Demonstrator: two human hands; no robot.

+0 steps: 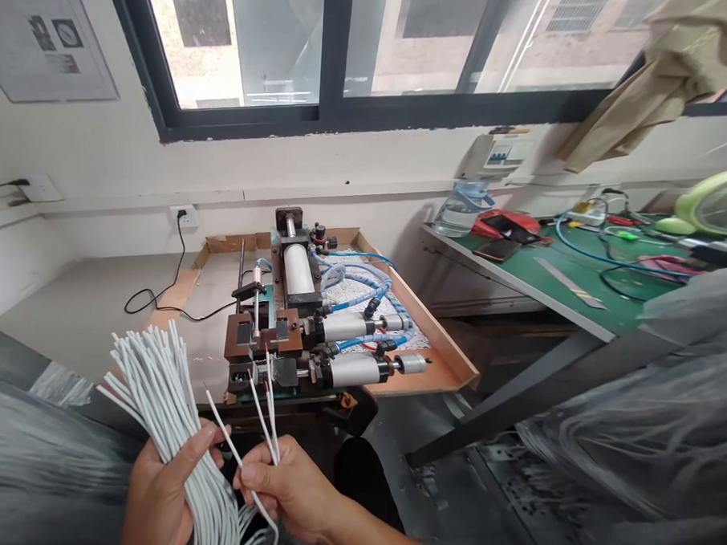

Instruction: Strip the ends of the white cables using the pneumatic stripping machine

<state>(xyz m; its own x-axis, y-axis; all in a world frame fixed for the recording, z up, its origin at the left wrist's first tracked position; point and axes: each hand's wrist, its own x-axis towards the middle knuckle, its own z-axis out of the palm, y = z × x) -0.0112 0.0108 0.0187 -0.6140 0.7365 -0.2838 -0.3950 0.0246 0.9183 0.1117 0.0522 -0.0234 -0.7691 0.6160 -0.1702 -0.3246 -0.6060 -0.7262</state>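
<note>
My left hand (170,485) is closed around a thick bundle of white cables (159,392), their cut ends fanned upward. A few separate white cables (271,417) stand up from my right hand (291,482), which pinches them with its fingers. One more cable (224,427) slants between the two hands; its tip and those of the others look dark or reddish. Just beyond the fingertips stands a pneumatic wire-stripping machine (264,336) with metal jaws and silver cylinders (353,368). The cable tips are close to its front, and I cannot tell whether any touches it.
A wooden-edged tray (438,340) surrounds the machine, with blue air hoses (363,284) inside. At right, a green-topped table (573,290) bears a water jug (459,208), a phone (495,250) and a fan (719,204). Plastic-wrapped cables (652,414) stand at the right. A black cord (180,256) runs to a wall socket.
</note>
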